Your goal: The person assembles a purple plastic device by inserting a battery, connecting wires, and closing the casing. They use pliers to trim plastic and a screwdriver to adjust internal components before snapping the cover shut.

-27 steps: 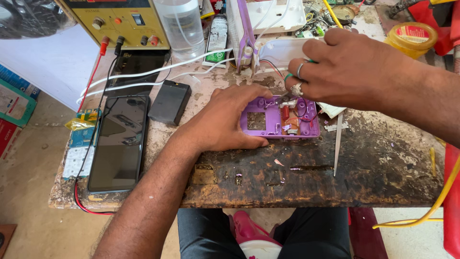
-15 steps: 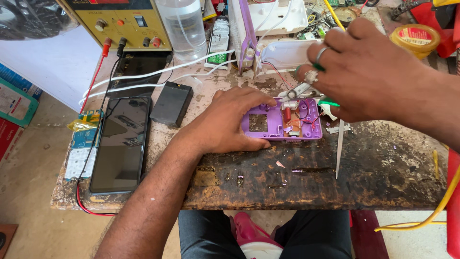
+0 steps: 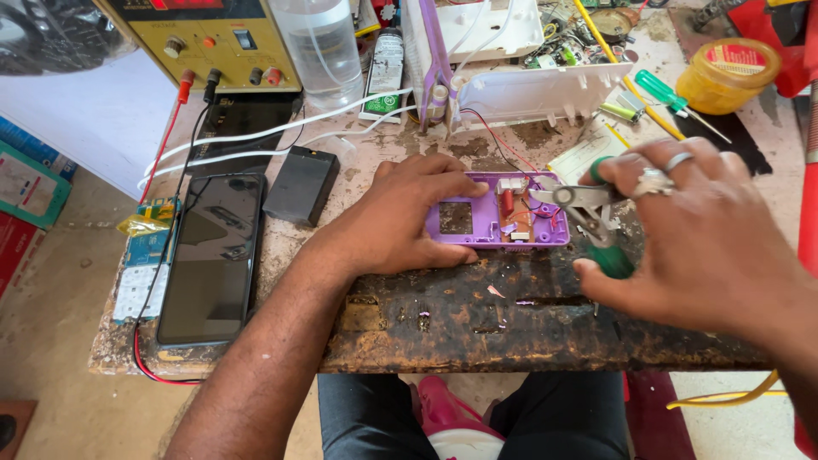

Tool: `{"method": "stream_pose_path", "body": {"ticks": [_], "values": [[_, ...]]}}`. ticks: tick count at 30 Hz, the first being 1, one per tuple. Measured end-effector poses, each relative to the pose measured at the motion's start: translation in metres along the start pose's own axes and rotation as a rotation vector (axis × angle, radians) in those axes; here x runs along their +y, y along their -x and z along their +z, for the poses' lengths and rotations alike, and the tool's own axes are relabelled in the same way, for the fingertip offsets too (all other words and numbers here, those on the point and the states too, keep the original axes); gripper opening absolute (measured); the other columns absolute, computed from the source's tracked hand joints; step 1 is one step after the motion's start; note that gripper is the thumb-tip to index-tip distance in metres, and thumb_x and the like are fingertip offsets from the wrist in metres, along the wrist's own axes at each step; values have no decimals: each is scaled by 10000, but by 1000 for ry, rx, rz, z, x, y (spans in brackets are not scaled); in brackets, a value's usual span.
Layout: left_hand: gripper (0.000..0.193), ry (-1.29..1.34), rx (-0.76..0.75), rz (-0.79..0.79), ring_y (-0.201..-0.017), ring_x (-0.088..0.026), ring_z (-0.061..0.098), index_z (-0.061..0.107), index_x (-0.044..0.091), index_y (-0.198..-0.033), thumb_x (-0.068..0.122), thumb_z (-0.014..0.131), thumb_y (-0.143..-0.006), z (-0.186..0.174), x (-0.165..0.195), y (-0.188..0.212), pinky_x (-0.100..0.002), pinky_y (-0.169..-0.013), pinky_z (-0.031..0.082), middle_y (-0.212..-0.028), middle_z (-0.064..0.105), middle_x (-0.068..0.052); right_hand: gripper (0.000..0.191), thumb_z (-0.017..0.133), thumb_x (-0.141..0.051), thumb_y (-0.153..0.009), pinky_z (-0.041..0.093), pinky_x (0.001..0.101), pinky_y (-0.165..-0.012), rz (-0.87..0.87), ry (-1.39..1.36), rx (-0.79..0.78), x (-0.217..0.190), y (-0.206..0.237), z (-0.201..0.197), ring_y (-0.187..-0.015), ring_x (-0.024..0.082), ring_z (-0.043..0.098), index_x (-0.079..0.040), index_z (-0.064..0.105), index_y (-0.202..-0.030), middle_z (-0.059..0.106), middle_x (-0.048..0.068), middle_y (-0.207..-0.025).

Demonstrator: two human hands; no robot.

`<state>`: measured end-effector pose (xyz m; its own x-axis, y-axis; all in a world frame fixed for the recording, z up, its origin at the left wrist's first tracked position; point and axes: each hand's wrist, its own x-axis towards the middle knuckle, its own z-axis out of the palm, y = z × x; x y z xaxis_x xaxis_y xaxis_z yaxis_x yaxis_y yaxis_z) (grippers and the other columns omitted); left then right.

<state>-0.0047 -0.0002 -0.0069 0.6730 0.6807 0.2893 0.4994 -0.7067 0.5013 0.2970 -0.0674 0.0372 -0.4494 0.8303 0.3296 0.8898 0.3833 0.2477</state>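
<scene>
Left hand [image 3: 400, 217] lies flat, fingers spread, pinning the open purple plastic casing [image 3: 497, 220] at mid-counter on the worn wooden counter [image 3: 477, 324]. Right hand [image 3: 694, 234] is closed around green-handled metal pliers [image 3: 588, 213], their tips over the casing's right end. Black rectangular battery [image 3: 300, 184] sits nearby.

Left forearm reaching up from lower left, wrist straight, left hand [image 3: 400, 217] lying palm down, fingers spread forward, thumb stretched along the near side. Right arm entering from right edge, right hand [image 3: 690, 234] palm down and curled shut in a grip, thumb tucked under near the lower edge, rings on two fingers [image 3: 677, 160]. Hands near each other, not touching.
</scene>
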Motion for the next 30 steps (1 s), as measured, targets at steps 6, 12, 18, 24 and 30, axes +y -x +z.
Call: {"method": "stream_pose_path", "body": {"ticks": [6, 12, 18, 24, 30], "values": [[469, -84, -3, -84, -1377, -379, 445, 803, 157, -1064, 423, 911, -693, 2, 3, -2, -539, -1110, 327, -1478, 527, -180, 866, 750, -672, -610, 435, 517, -998, -24, 78, -112, 4, -18, 17, -1264, 374, 555, -105, 684, -1261, 636, 180, -1292], [844, -31, -67, -249, -1316, -366, 557, 550, 96, -1442, 463, 844, -742, -4, 10, 2, -485, -1128, 421, -1407, 605, -156, 978, 781, -684, -620, 393, 536, -1118, 102, 10, -59, -6, -11, 36, -1238, 388, 560, -42, 630, -1342, 622, 223, -1290], [742, -166, 78, 51, -1349, -398, 508, 637, 120, -1395, 452, 847, -766, 1, 6, 4, -510, -1118, 380, -1476, 545, -196, 935, 862, -474, -570, 450, 486, -1020, 262, -396, -11, -18, 0, 51, -1155, 425, 586, 28, 590, -1311, 616, 248, -1251], [512, -186, -3, -39, -1363, -404, 457, 776, 200, -1206, 475, 821, -777, 4, 6, 5, -540, -1119, 335, -1500, 513, -185, 890, 861, -452, -575, 451, 499, -1025, 247, -388, 79, -24, 5, 51, -1161, 434, 581, 36, 600, -1273, 611, 241, -1255], [599, -126, 12, -83, -1403, -382, 441, 777, 189, -1194, 583, 815, -745, 1, 11, 7, -542, -1144, 324, -1500, 518, -168, 904, 865, -461, -562, 450, 504, -1001, 247, -384, 79, -25, 4, 51, -1143, 431, 581, 35, 601, -1270, 612, 234, -1230]]}}
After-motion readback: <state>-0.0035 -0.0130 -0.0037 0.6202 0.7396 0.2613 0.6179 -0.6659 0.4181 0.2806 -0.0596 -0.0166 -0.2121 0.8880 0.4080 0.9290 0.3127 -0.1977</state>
